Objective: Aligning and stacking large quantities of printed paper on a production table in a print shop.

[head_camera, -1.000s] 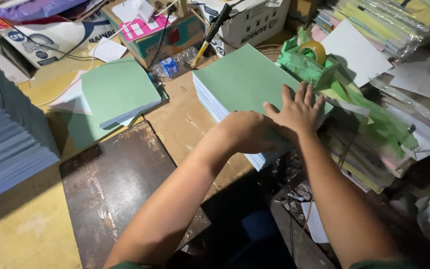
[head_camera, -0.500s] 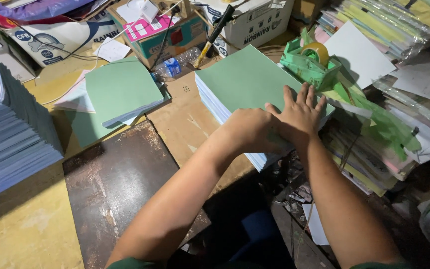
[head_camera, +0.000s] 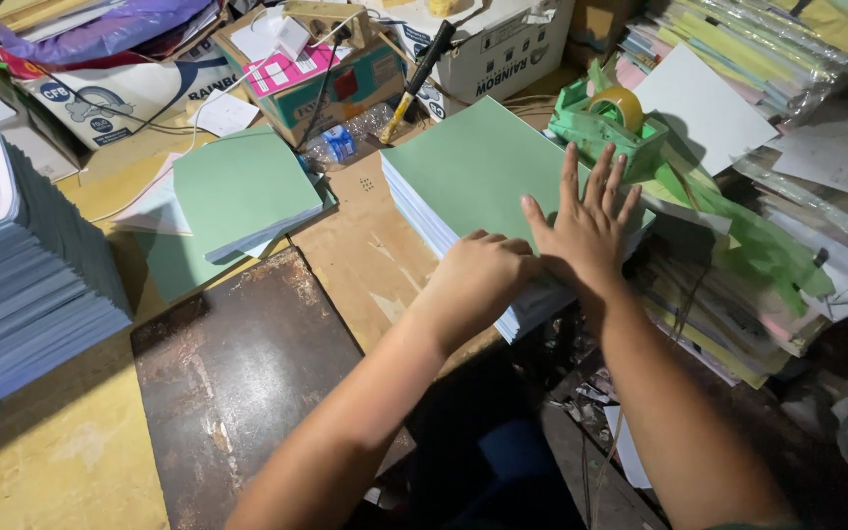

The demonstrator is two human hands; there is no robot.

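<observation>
A thick stack of white sheets topped by a green cover [head_camera: 483, 162] lies on a brown cardboard sheet in the middle. My right hand [head_camera: 586, 231] rests flat on the cover's near right corner, fingers spread. My left hand [head_camera: 483, 270] is curled against the stack's near edge, fingers tucked at the sheets. A second, thinner green-covered stack [head_camera: 242, 191] lies apart to the left.
A green tape dispenser [head_camera: 609, 118] stands just beyond my right hand. A tall pile of blue-grey books [head_camera: 22, 280] fills the left. Cardboard boxes [head_camera: 483, 49] line the back, and coloured paper heaps [head_camera: 738, 265] crowd the right. A rusty metal plate [head_camera: 238, 373] lies in front.
My right hand has shifted slightly further onto the green cover with fingers spread wider. The left hand stays curled at the stack's near edge.
</observation>
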